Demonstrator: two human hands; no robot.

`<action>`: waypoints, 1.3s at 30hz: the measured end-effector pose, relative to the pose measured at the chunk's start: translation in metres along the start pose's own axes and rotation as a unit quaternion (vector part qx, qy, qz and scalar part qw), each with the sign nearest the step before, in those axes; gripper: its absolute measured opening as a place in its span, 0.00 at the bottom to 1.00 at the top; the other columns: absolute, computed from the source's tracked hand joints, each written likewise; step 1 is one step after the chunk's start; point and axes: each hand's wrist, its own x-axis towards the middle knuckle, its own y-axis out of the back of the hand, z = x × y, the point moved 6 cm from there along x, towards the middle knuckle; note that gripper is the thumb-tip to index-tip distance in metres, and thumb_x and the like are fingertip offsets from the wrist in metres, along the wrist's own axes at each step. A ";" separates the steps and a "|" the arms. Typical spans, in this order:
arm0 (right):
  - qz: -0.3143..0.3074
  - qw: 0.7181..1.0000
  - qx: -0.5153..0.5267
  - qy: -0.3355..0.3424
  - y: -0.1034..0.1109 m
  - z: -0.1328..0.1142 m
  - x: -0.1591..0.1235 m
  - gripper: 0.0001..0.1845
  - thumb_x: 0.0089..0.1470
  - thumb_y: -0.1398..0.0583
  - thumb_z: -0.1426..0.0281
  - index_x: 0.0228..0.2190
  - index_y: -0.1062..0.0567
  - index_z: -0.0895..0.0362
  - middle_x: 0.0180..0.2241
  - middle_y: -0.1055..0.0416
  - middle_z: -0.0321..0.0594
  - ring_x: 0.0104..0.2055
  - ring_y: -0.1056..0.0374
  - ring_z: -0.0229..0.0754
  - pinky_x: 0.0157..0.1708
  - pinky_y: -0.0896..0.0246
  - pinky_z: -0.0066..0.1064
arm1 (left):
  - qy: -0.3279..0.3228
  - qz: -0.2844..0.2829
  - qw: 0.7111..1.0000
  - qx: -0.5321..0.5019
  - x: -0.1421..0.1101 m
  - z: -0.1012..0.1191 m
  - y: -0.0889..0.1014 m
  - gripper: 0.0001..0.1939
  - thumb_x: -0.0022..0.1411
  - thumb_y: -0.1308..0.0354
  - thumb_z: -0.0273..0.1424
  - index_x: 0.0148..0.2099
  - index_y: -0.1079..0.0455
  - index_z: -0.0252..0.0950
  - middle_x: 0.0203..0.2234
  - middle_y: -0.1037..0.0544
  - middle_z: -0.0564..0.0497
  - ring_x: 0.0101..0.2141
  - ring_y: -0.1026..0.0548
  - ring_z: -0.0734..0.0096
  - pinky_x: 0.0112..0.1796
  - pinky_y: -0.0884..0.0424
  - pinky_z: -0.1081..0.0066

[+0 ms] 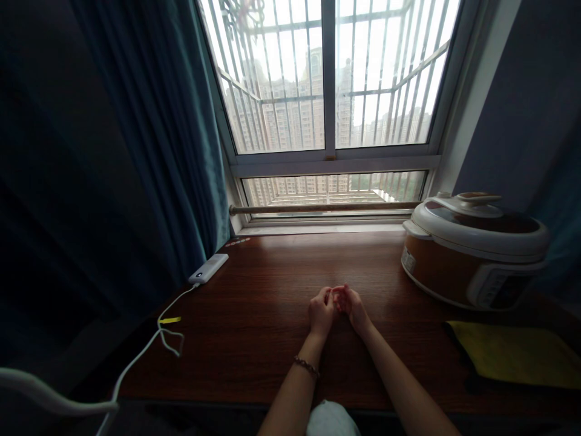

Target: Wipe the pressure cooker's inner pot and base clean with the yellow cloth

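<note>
My left hand (pixel 321 312) and my right hand (pixel 354 309) meet at the fingertips over the middle of the brown wooden table (pixel 272 284). The left one has its fingers bent and pressed together, its back turned toward me. Curled fingers of the right one face it, palm turned inward. Whether anything small sits between them is too fine to make out. A beaded bracelet (pixel 307 365) circles my left wrist.
At the right stands a brown and white electric cooker (pixel 472 254) with a lid; in front of it lies a yellow-green cloth or mat (pixel 517 354). On the left, a white power strip (pixel 209 268) trails a white cable (pixel 136 360) with a yellow tag (pixel 170 320), beside a blue curtain (pixel 181 151).
</note>
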 end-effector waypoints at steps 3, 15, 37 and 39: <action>0.001 1.000 0.000 0.001 0.001 0.001 0.001 0.23 0.47 0.42 0.51 0.28 0.24 0.59 0.19 0.31 0.36 0.17 0.40 0.31 0.17 0.50 0.24 | 0.001 -0.001 1.000 -0.002 0.000 0.000 0.000 0.12 0.60 0.52 0.34 0.38 0.28 0.37 0.25 0.23 0.50 0.26 0.26 0.72 0.29 0.37 0.75; 0.009 1.000 -0.005 -0.002 0.001 0.001 0.001 0.25 0.45 0.42 0.49 0.28 0.25 0.60 0.19 0.31 0.37 0.16 0.40 0.32 0.17 0.50 0.24 | -0.002 -0.003 1.000 -0.010 0.000 0.000 0.001 0.12 0.60 0.52 0.34 0.39 0.29 0.37 0.27 0.22 0.50 0.28 0.25 0.72 0.31 0.36 0.75; 0.008 1.000 -0.002 -0.007 -0.001 -0.002 0.000 0.24 0.45 0.42 0.49 0.27 0.25 0.59 0.19 0.31 0.36 0.17 0.40 0.32 0.17 0.50 0.24 | 0.003 -0.005 1.000 -0.007 0.000 0.001 0.001 0.12 0.60 0.52 0.34 0.39 0.28 0.38 0.28 0.22 0.50 0.29 0.25 0.71 0.31 0.35 0.74; 0.009 1.000 -0.002 -0.007 0.000 -0.001 0.000 0.24 0.45 0.42 0.49 0.27 0.25 0.59 0.19 0.31 0.37 0.17 0.40 0.32 0.17 0.50 0.24 | 0.001 -0.006 1.000 -0.009 0.000 0.002 0.001 0.12 0.60 0.52 0.34 0.39 0.28 0.38 0.28 0.22 0.50 0.29 0.25 0.71 0.32 0.35 0.74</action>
